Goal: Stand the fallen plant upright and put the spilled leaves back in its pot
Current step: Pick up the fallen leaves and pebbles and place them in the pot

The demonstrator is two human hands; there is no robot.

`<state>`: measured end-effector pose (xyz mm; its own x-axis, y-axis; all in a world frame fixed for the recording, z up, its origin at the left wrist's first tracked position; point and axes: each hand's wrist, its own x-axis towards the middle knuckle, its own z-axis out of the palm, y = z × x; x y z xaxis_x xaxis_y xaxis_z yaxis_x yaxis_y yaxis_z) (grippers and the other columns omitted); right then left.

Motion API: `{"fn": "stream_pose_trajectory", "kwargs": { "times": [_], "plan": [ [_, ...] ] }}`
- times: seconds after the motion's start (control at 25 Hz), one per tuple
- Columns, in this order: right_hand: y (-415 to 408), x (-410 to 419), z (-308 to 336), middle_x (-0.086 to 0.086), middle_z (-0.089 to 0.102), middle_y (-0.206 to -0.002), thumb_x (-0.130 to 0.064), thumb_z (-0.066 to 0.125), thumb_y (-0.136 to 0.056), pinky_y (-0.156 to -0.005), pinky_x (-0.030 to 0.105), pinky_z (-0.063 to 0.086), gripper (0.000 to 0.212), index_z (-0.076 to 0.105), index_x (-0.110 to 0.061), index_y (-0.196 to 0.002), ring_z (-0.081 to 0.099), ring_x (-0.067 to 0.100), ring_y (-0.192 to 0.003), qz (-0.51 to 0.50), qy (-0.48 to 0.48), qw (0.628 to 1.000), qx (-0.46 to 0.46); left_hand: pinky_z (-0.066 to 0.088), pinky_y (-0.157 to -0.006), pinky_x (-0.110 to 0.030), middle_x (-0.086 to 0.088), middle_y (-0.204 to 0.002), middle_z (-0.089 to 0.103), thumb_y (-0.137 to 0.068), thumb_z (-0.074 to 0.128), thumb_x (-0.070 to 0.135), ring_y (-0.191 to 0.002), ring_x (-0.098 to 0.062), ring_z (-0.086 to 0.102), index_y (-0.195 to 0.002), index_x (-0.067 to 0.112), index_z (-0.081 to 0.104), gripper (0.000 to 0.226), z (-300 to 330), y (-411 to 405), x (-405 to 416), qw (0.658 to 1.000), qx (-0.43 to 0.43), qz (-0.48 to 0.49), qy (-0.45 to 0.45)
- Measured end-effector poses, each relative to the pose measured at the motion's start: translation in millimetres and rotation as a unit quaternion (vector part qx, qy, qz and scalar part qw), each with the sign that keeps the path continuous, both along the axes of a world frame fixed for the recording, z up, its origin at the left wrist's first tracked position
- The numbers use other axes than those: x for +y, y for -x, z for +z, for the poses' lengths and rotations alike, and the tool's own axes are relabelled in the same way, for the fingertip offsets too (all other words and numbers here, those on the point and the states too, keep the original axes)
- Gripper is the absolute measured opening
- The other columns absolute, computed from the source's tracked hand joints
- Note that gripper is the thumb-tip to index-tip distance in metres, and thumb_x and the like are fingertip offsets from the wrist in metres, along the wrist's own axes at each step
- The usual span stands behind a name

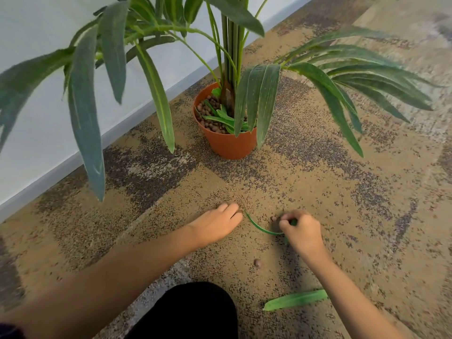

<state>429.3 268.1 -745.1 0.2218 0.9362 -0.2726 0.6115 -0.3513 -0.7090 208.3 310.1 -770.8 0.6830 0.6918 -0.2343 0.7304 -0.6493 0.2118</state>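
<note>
Dark clothing over a knee (193,311) is filling the near edge of the carpet (354,216), and a loose leaf (296,299) is lying flat just right of it. Beyond it a small brown pebble (257,262) is resting alone. Farther out, the right hand (302,232) is pinching a curved leaf (259,227) against the carpet, while the left hand (216,225) is lying flat beside it, fingers pressed together. Toward the wall (36,133), the plant (231,45) is standing upright in its orange pot (227,143), with several leaves lying on the pebbles inside.
</note>
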Motion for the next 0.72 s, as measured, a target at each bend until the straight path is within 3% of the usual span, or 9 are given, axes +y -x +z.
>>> {"fn": "stream_pose_trajectory", "kwargs": {
  "times": [0.08,0.16,0.2,0.28,0.4,0.44,0.52,0.64,0.72],
  "plan": [
    [8,3,9,-0.006,0.059,-0.079,-0.007,0.062,-0.08,-0.079,0.035,0.049,0.017,0.061,-0.02,-0.07,0.056,0.017,-0.08,-0.012,-0.017,0.999,0.039,0.047,-0.084,-0.026,-0.01,-0.119,0.05,-0.087,0.042,-0.008,-0.095,-0.013,0.047,-0.114,0.011,0.05,0.034,5,-4,-1,0.995,-0.051,0.07,0.058],
    [17,9,22,0.0,0.062,-0.082,-0.005,0.06,-0.08,-0.071,0.033,0.049,0.015,0.061,-0.019,-0.074,0.057,0.019,-0.077,-0.02,-0.036,0.995,0.086,0.047,-0.079,-0.017,-0.002,-0.111,0.055,-0.089,0.042,-0.006,-0.088,-0.004,0.05,-0.107,0.015,0.058,0.032,11,-12,-2,0.956,-0.127,0.207,0.166],
    [22,13,28,0.002,0.063,-0.084,-0.005,0.059,-0.08,-0.07,0.033,0.05,0.013,0.061,-0.018,-0.076,0.059,0.021,-0.077,-0.019,-0.044,0.994,0.102,0.05,-0.072,-0.017,-0.002,-0.103,0.058,-0.091,0.042,-0.005,-0.082,-0.005,0.052,-0.101,0.015,0.06,0.028,16,-18,0,0.904,-0.181,0.288,0.258],
    [32,22,40,0.001,0.063,-0.083,-0.005,0.059,-0.08,-0.072,0.035,0.053,0.012,0.061,-0.017,-0.078,0.062,0.022,-0.077,-0.01,-0.064,0.991,0.114,0.051,-0.065,-0.022,-0.004,-0.089,0.058,-0.091,0.041,-0.005,-0.074,-0.009,0.055,-0.099,0.009,0.061,0.025,26,-25,6,0.76,-0.301,0.403,0.412],
    [45,28,54,-0.009,0.058,-0.084,-0.008,0.06,-0.08,-0.072,0.024,0.046,0.016,0.06,-0.024,-0.079,0.053,0.006,-0.073,0.032,-0.099,0.989,0.103,0.052,-0.063,-0.023,-0.009,-0.086,0.059,-0.091,0.042,0.002,-0.073,-0.015,0.057,-0.103,0.002,0.059,0.021,39,-33,11,0.549,-0.459,0.467,0.52],
    [49,28,56,-0.013,0.054,-0.085,-0.009,0.062,-0.08,-0.073,0.018,0.042,0.017,0.058,-0.026,-0.081,0.051,0.001,-0.075,0.058,-0.104,0.988,0.094,0.054,-0.062,-0.024,-0.01,-0.088,0.061,-0.093,0.041,0.01,-0.074,-0.016,0.058,-0.106,0.001,0.059,0.023,43,-37,11,0.488,-0.489,0.473,0.547],
    [56,26,58,-0.014,0.052,-0.09,-0.015,0.065,-0.079,-0.074,0.012,0.039,0.016,0.058,-0.027,-0.087,0.05,-0.002,-0.084,0.121,-0.099,0.984,0.083,0.055,-0.062,-0.025,-0.01,-0.088,0.065,-0.097,0.035,0.026,-0.074,-0.016,0.06,-0.11,0.002,0.061,0.037,48,-42,11,0.405,-0.517,0.47,0.59],
    [58,24,59,-0.011,0.058,-0.1,-0.034,0.067,-0.076,-0.084,0.016,0.044,0.032,0.06,-0.023,-0.105,0.053,0.001,-0.095,0.199,-0.078,0.973,0.083,0.052,-0.066,-0.025,-0.008,-0.081,0.069,-0.099,0.033,0.035,-0.07,-0.017,0.062,-0.101,0.004,0.066,0.045,51,-46,11,0.347,-0.534,0.482,0.601],
    [56,25,61,-0.01,0.063,-0.106,-0.036,0.06,-0.081,-0.086,0.018,0.048,0.035,0.06,-0.021,-0.114,0.056,0.001,-0.096,0.206,-0.08,0.97,0.099,0.055,-0.06,-0.025,-0.007,-0.081,0.069,-0.099,0.033,0.033,-0.068,-0.017,0.064,-0.105,0.005,0.064,0.042,53,-45,13,0.364,-0.528,0.494,0.587]
  ]
}}
